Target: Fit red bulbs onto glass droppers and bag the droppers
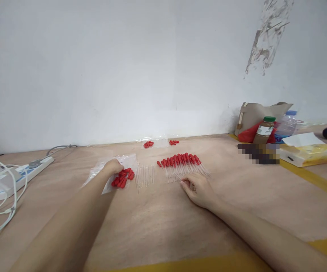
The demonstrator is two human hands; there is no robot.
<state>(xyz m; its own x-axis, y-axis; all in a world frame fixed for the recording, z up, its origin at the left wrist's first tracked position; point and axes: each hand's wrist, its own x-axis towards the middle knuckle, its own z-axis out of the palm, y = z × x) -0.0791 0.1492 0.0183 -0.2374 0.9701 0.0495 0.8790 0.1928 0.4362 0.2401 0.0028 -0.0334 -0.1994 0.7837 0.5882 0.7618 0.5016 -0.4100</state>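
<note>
My left hand (114, 166) is at the upper left edge of a pile of red rubber dropper bulbs (121, 180), which lies on a clear plastic bag (130, 160). Its fingers look curled together beside the bulbs, and what they pinch is hidden. A thin glass dropper tube (177, 175) is pinched between the thumb and fingers of my right hand (196, 187), without a visible bulb at its far end. Between the hands lies a row of bare glass tubes (145, 176). Just beyond my right hand, several droppers with red bulbs (180, 160) lie side by side.
Two small groups of red bulbs (148, 144) lie on plastic near the wall. At left sits a white power strip (39, 168) with tangled cables (15, 189). A green-lidded jar (265, 130), a plastic bottle (288, 124), a grey bag (254, 113) and a tissue pack (310, 153) stand at right.
</note>
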